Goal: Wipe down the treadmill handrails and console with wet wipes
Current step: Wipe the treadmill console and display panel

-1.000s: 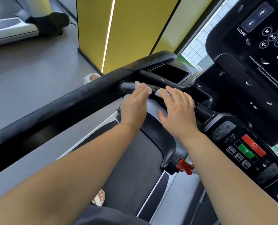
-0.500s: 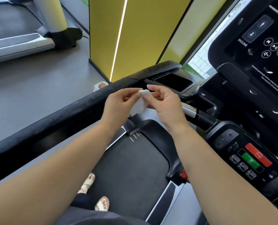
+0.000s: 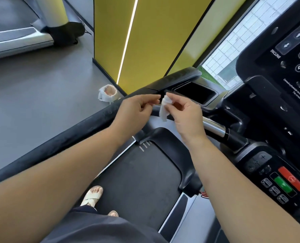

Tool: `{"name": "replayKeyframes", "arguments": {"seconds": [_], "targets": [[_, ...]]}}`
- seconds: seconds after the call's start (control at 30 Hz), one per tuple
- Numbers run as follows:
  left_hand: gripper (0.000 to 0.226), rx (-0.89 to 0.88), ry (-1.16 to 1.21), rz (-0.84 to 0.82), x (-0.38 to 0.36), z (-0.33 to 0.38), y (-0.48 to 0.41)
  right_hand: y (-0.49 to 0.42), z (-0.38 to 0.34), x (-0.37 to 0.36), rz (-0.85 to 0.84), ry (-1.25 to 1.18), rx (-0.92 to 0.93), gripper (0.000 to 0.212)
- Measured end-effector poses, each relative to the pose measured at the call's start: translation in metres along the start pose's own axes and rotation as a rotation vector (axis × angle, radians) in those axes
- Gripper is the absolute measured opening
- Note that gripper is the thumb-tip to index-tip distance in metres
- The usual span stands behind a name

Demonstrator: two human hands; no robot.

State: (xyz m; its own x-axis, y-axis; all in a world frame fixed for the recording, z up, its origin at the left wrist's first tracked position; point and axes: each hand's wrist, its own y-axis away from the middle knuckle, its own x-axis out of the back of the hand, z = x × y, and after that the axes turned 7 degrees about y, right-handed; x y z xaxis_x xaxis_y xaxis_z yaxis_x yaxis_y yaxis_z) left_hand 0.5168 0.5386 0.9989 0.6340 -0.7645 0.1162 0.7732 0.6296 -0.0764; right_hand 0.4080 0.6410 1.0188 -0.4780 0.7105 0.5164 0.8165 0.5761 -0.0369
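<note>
**Me:** Over the front end of the black handrail (image 3: 75,132) on my left, I've got both hands raised. They're close together, with a thin gap between them.

**Friend:** Where's the wet wipe?

**Me:** The wet wipe (image 3: 164,109) is in my right hand (image 3: 186,113), pinched between thumb and fingers. It's crumpled and hangs down from the pinch, in the air and not touching the rail.

**Friend:** Is the other hand on it too?

**Me:** My left hand (image 3: 137,109) has its thumb and fingertips drawn together just beside the wipe's top edge. It's blurred there, so I can't tell whether they've caught a corner.

**Friend:** And what's around you?

**Me:** The console (image 3: 285,81) rises on my right, dark, with arrow keys marked INCLINE. A chrome grip bar (image 3: 213,128) shows just past my right wrist. Nearer me there's a red button (image 3: 291,178) next to a green button (image 3: 283,185). The belt (image 3: 137,181) runs under my forearms, with my sandal (image 3: 93,195) on it. On the floor beyond the rail, a small bin (image 3: 108,92) with a white liner stands at the foot of a yellow panel (image 3: 154,32).
</note>
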Motion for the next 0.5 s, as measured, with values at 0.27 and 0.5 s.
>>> {"name": "replayKeyframes", "arguments": {"seconds": [0.27, 0.5], "targets": [[0.057, 0.046, -0.898, -0.294, 0.029, -0.043, -0.010, -0.044, 0.028, -0.029, -0.161, 0.895, 0.897, 0.014], [0.061, 0.006, -0.984, -0.300, 0.030, -0.051, -0.006, -0.047, 0.042, -0.024, -0.238, 0.960, 1.036, 0.019]]}}
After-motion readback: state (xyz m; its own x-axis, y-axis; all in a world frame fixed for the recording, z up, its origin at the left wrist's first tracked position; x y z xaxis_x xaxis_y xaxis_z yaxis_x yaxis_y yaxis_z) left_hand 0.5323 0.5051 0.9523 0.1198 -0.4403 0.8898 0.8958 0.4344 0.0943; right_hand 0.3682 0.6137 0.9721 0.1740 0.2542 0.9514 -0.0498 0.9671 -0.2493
